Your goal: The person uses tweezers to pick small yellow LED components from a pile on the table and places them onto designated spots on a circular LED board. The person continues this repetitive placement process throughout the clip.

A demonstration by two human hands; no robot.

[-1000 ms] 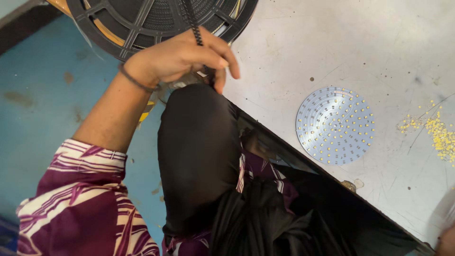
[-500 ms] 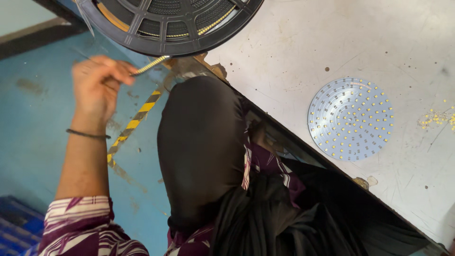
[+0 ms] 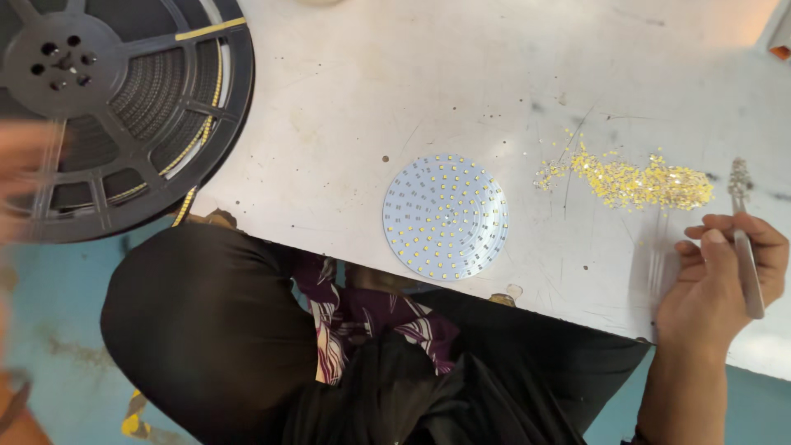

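A round white circuit disc (image 3: 446,215) dotted with small yellow parts lies on the grey table (image 3: 395,91), near its front edge. My right hand (image 3: 721,276) rests on the table at the right and holds metal tweezers (image 3: 743,239) that point away from me. Beyond the tweezers lies a scatter of tiny yellow chips (image 3: 630,181). My left hand (image 3: 21,177) is a blur at the far left, in front of the big black tape reel (image 3: 115,107). What the left hand holds is too blurred to tell.
The reel overhangs the table's left corner, with yellow-edged tape wound inside. My lap in black cloth (image 3: 214,330) and a purple patterned garment (image 3: 362,317) fill the bottom. A blue floor (image 3: 58,330) shows at the lower left.
The view has swung right, bringing my right hand, the tweezers and the chips into sight. My left hand has moved from the tape strip below the reel to the far left edge.
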